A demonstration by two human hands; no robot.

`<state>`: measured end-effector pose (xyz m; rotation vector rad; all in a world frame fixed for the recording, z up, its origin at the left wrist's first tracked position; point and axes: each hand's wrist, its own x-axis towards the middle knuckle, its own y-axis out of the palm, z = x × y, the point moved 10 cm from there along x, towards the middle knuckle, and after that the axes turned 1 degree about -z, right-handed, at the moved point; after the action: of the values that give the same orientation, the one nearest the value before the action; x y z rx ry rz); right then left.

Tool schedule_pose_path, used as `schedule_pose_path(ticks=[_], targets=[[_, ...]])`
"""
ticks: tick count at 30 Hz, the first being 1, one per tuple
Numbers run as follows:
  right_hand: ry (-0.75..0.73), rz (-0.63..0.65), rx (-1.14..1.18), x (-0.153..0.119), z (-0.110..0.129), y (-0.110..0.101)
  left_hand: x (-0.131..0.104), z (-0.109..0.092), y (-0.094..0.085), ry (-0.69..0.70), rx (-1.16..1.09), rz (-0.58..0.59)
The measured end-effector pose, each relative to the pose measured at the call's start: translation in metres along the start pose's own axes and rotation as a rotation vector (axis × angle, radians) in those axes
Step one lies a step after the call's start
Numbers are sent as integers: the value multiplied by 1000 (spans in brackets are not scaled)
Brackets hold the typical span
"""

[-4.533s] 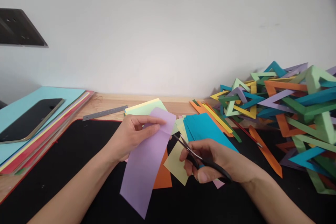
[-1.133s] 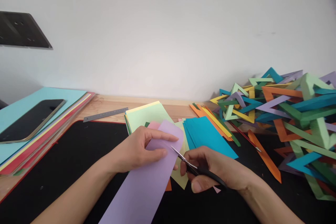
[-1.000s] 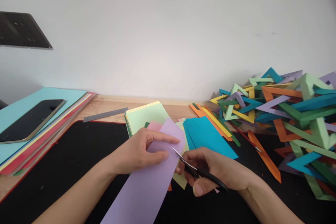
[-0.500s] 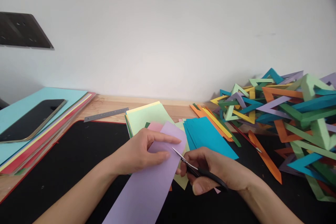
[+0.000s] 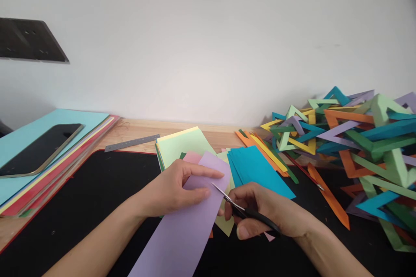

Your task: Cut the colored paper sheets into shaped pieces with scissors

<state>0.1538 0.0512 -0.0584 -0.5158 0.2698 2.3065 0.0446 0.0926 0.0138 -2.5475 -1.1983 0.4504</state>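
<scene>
Left hand [image 5: 175,188] holding purple sheet [image 5: 182,236] over black mat [image 5: 113,190], thumb [image 5: 196,196] and forefinger [image 5: 204,170] resting slightly apart on top; right hand [image 5: 260,207] curling around scissors [image 5: 248,214]; blade [image 5: 217,188] now crossing sheet's edge, earlier outside: cutting apparently beginning.

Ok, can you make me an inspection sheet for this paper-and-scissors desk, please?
Surface: wooden table, black mat on it.
Things in use: purple paper; scissors, blades overlapping its right edge in view.
Clutter: phone on stacked sheets; grey ruler; blue sheets; heap of colourful paper shapes at right.
Hands: left hand holds the purple paper; right hand holds the scissors.
Cables: nothing seen.
Surroundings: pale wall, dark wall plate.
</scene>
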Motion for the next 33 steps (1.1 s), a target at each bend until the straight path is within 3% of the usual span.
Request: schedule_pose_path(ticks=[33], targets=[[-23, 33, 63, 3, -2, 3, -3, 1, 10, -17, -65, 31]])
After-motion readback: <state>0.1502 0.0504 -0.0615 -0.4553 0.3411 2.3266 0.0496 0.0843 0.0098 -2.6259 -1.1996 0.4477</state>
